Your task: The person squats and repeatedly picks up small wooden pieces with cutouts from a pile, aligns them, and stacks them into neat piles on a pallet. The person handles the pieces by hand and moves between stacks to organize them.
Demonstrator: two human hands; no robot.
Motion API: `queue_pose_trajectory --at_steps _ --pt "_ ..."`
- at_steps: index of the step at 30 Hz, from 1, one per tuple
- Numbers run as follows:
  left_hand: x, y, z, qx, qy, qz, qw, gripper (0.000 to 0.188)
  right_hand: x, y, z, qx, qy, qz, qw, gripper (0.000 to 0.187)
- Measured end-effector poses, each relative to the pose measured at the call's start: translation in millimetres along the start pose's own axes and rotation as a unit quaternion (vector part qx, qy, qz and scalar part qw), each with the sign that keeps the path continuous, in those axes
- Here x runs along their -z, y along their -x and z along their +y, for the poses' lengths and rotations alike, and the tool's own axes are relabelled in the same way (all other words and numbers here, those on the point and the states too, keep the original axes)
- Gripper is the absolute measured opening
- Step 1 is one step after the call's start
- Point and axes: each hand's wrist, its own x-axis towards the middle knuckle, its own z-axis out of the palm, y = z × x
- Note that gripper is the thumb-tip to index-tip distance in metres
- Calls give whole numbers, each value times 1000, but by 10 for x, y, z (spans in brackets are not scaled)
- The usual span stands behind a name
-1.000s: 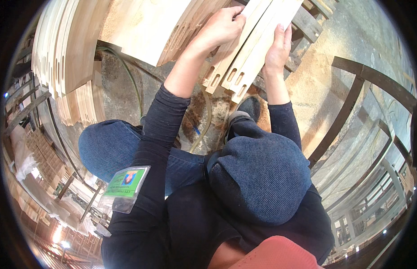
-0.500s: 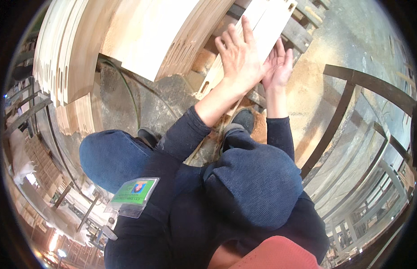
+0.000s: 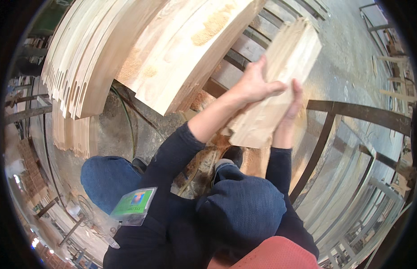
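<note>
In the head view, the left hand, thumb and forefinger spread, and the right hand, fingers partly hidden, clasp a wooden bundle between them. It slants far-right, right of the board stack.

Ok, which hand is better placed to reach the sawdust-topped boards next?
Probably the left hand: it's on the side of the held wooden pieces nearer those sawdust-topped boards. The right hand is on the far side, so it would likely have to reach across the pieces. Both are occupied, though.
</note>
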Motion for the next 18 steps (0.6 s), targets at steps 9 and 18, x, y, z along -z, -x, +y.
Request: queue_pose_trajectory --at_steps 9,18 --pt "78 420 173 -52 39 -18 998 64 -53 -817 -1112 95 540 92 831 94" --pt "234 485 -30 0 45 -77 996 51 18 -1412 -477 76 845 205 488 126"
